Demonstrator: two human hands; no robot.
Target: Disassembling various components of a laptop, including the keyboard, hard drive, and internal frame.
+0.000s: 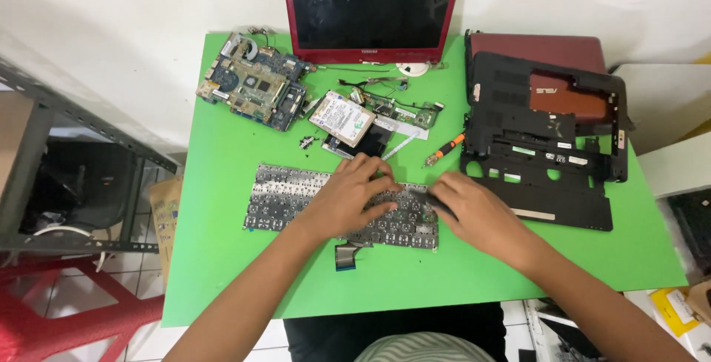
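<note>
So the green table (222, 273) was the biggest thing, flat matte top, parts spread all over it. Beyond the fingers stood a red-framed laptop screen (372, 7), glossy black glass. Off to the right of the fingers sat the black plastic bottom case (544, 155), full of cutouts, with a dark red patch showing through.

The keyboard (296, 195) lay flat right under both hands, a long grey metal-backed slab with rows of little stamped cells and a ribbon tail (345, 255) hanging toward the person.

Left hand (352, 195) was spread, fingers pressed flat on it. Right hand (470, 210) was pinched around a thin dark tool (437, 203) touching the keyboard's right end.

Past the fingertips: a blue-green motherboard (252, 81), silver hard drive (341, 119), orange-handled screwdriver (444, 149).
</note>
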